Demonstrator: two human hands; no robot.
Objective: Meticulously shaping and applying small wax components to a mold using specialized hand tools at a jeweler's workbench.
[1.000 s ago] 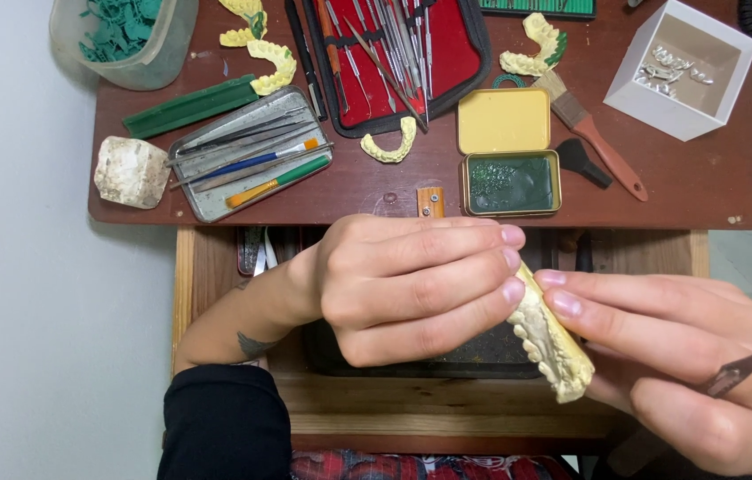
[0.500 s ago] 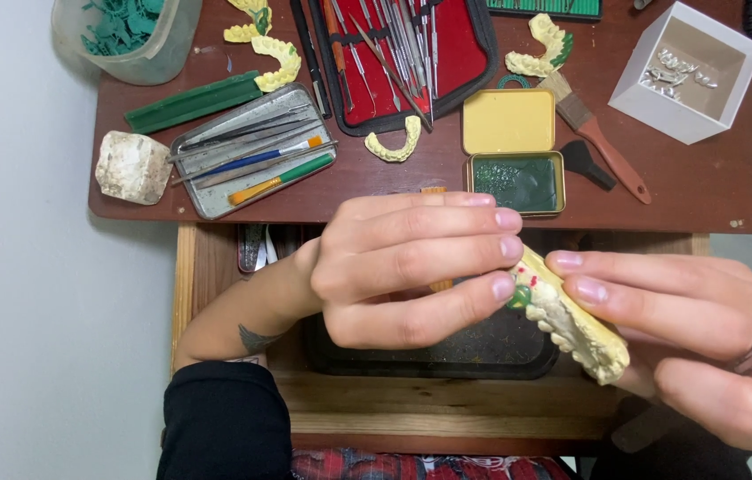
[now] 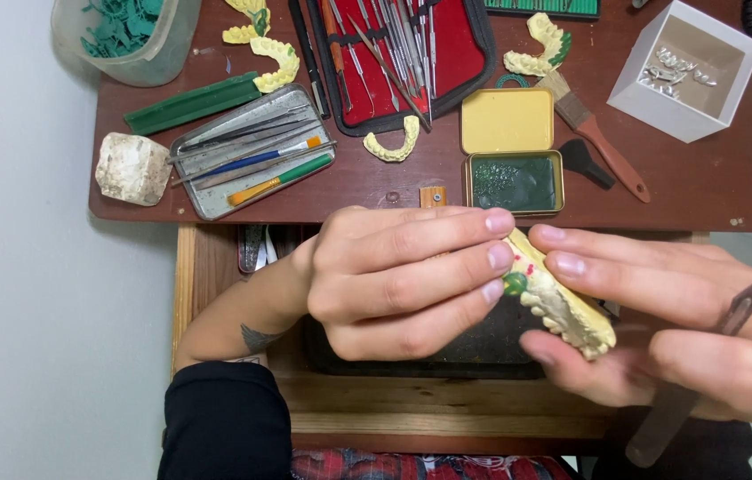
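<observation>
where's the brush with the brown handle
The brush lies on the table's right part, between the open yellow tin and the white box.

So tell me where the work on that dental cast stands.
Done: a green wax blob sits on one end of the yellowish dental cast. In hand: the left hand and right hand pinch the cast between them, and the right also grips a slim metal carving tool. Left: most of the cast's tooth row shows no green wax; other casts lie untouched on the table.
</observation>
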